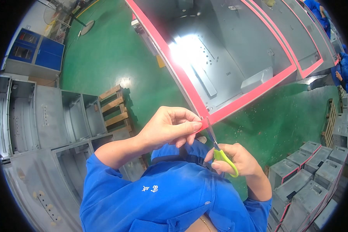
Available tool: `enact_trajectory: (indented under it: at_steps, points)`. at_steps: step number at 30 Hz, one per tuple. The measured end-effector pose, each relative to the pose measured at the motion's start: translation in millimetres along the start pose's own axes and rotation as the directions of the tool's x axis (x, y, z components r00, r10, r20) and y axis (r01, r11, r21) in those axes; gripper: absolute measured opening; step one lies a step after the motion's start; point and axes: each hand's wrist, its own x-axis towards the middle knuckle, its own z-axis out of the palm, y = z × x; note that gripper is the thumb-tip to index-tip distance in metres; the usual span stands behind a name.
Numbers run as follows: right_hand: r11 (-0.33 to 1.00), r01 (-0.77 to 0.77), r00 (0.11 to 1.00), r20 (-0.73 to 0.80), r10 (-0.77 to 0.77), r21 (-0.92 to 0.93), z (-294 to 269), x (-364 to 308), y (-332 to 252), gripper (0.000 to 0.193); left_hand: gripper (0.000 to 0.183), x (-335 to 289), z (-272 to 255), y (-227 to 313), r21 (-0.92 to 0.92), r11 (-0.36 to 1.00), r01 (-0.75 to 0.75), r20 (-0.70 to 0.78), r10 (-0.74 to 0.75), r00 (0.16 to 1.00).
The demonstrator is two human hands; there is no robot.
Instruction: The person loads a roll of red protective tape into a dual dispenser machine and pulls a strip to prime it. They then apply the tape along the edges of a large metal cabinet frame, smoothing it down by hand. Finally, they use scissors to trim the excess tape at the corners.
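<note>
Pink-red tape (243, 101) runs along the rim of a large grey metal cabinet (236, 50), which lies with its opening up in front of me. At the cabinet's near corner my left hand (174, 125) pinches the end of the tape between thumb and fingers. My right hand (236, 158) is closed round the yellow-green handles of a pair of scissors (223, 157). Their metal blades point up to the tape at that corner, right beside my left fingertips. Whether the blades touch the tape, I cannot tell.
Wooden pallets (114, 106) and grey metal enclosures (50, 112) stand at the left, with a blue cupboard (50, 52) and a fan (56, 13) beyond. More grey boxes (297, 174) are stacked at the lower right. A co-worker in blue (346, 71) is at the far right.
</note>
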Motion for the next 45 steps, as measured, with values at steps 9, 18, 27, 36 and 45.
enact_trajectory:
  at_steps: [9,18,27,36,45]
  points:
    - [0.999,0.006,0.997,-0.074,-0.01,-0.047,5,0,1,0.017,0.016,2,-2,-3,-0.024,1.0,-0.016,0.022,0.016,1.0]
    - [0.995,0.011,0.987,-0.161,-0.027,-0.103,10,-1,2,0.015,0.019,2,-3,-4,-0.005,1.0,-0.014,0.046,0.015,0.999]
    - [0.99,-0.064,0.978,-0.205,0.037,-0.127,13,-4,-4,0.014,0.02,2,-6,-7,-0.016,1.0,-0.018,0.054,0.019,0.998]
    - [0.884,0.273,0.784,-0.445,-0.432,-0.379,19,-14,24,0.028,0.009,-3,-23,-36,-0.006,0.873,-0.487,-0.078,0.485,0.871]
    - [-0.019,-0.05,0.371,-0.001,-0.929,-0.999,23,30,0,0.026,0.015,18,-23,-58,-0.236,0.826,-0.512,-0.309,0.436,0.845]
